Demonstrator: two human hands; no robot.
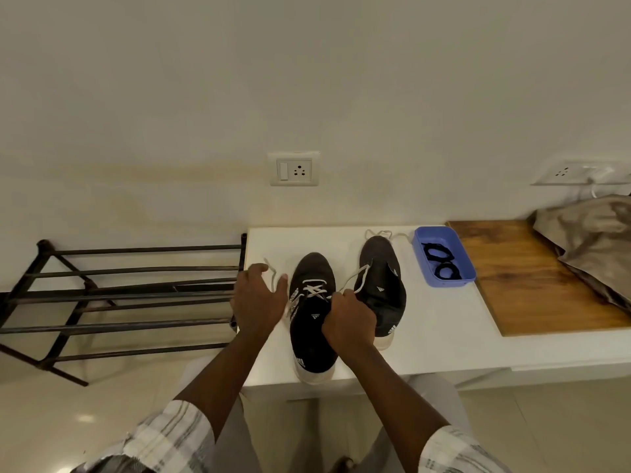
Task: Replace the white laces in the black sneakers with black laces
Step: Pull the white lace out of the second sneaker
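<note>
Seen from above, a person's two bare forearms reach forward over a white table (444, 339) set against a pale wall. Two black sneakers stand side by side on it, toes pointing away. The near sneaker (309, 339) sits at the front edge, its heel just over the rim, and a white lace (316, 291) still crosses its lower eyelets. The right hand (348, 320) hovers over this shoe's tongue, its fingers curled tight into a fist around one strand of that lace, which rises taut from the knuckles toward the far sneaker (386, 291). The left hand (256, 298) is just left of the near sneaker, palm down, with fingers and thumb spread wide. The lace's other end runs loose through the gap between thumb and forefinger, and it is unclear whether it touches the skin. The far sneaker stands a little further back and to the right, and a second white lace (377, 232) lies slack around its toe. To its right is a blue tray (450, 283) holding coiled black laces (440, 264), just beside a wooden board (532, 285) with crumpled cloth (594, 240) on it. A dark metal shoe rack (136, 295) stands on the floor at the left, and a wall socket (294, 169) is above the table.
</note>
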